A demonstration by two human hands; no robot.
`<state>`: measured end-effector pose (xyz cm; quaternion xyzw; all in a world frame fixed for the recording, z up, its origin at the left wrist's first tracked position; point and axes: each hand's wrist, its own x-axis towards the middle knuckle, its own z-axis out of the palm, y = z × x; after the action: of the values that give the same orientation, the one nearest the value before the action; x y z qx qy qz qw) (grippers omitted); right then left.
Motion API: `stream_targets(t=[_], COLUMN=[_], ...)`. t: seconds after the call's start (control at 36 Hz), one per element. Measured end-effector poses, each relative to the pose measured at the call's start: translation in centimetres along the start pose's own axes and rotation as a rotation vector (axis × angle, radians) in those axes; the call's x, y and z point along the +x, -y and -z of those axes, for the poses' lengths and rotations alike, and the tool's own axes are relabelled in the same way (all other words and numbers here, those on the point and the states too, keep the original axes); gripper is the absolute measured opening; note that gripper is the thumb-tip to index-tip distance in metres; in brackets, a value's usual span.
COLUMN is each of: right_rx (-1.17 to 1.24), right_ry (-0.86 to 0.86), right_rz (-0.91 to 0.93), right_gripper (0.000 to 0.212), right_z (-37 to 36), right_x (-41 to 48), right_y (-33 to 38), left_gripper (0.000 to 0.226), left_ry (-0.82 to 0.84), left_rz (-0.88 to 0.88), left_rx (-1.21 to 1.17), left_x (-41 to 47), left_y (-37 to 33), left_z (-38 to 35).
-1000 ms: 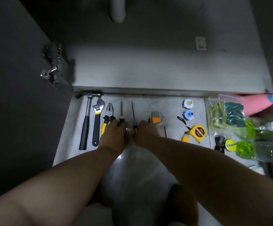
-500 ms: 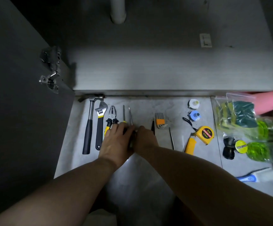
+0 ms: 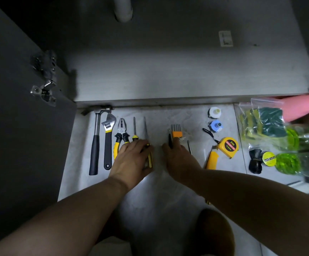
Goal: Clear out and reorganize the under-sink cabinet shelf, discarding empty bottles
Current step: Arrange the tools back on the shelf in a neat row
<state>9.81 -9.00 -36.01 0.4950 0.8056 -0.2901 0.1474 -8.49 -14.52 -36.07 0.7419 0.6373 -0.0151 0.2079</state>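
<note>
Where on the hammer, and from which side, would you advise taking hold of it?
The hammer lies flat, black grip toward the person, with the wrench close on its right; so probably grasp the grip from above, coming in from the left.

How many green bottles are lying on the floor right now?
2. Both lie on their sides at the right edge: the farther green bottle beside the bag of sponges, the nearer green bottle next to the yellow tape roll. More may be cut off.
</note>
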Motion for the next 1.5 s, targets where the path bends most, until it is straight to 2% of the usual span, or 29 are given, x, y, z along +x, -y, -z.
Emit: stream_targets(t=[0.14,0.28,0.39,0.58,0.69,0.81,1.06,1.17,1.33,1.39,1.5], right_rx=[0.057,0.134,0.097,-0.011,-0.033,0.005,-0.009,-0.038,0.026,0.059,0.108], right_ry=[0.018,0.094,0.102,0.049,0.055,0.057,0.018,-0.005,-0.168,-0.218,-0.198], right_rz=[-0.063,-0.011,-0.005,-0.17,-0.368,-0.444,-0.396,-0.419,-0.448,-0.377,-0.112], right_gripper=[0.045,0.04,0.038,0.032,0.038,0.035,0.037,0.034,0.038,0.041,0.042], right_z=[0.5,2.1,3.9,4.3,2.4,0.9,-0.1,-0.5,-0.1,0.2,1.0], right_x=[0.2,-0.4,-2.8,-8.7,-10.7,-11.0,-9.6,-9.1,-8.4,-7.8,-5.3], right_y=[-1.0,-2.6,-5.6,-12.3,-13.0,-12.4,-11.7,-11.2,-9.7,-9.3,-8.0], left_gripper=[0.069,0.066,0.071,0.049,0.063,0.073,0.075,0.064,0.068,0.067,0.066], left_ry=[0.038,0.042,0.038,0.053,0.205,0.351,0.351,0.316,0.254,0.225,0.141], left_rz=[-0.005,-0.012,0.002,-0.106,-0.209,-0.224,-0.136,-0.11,-0.04,-0.019,0.065], left_rx=[-0.01,0.007,0.032,-0.027,-0.16,-0.178,-0.205,-0.218,-0.355,-0.397,-0.415], left_x=[0.1,0.4,0.8,2.0,1.9,2.0,1.3,1.0,0.0,-0.4,-0.4], left_y=[-0.1,-0.3,-1.2,-6.8,-10.1,-12.7,-14.3,-14.0,-12.7,-11.8,-9.5], left_z=[-0.2,0.2,0.7,0.9,-0.7,-2.3,-4.2,-4.4,-4.4,-4.1,-2.8])
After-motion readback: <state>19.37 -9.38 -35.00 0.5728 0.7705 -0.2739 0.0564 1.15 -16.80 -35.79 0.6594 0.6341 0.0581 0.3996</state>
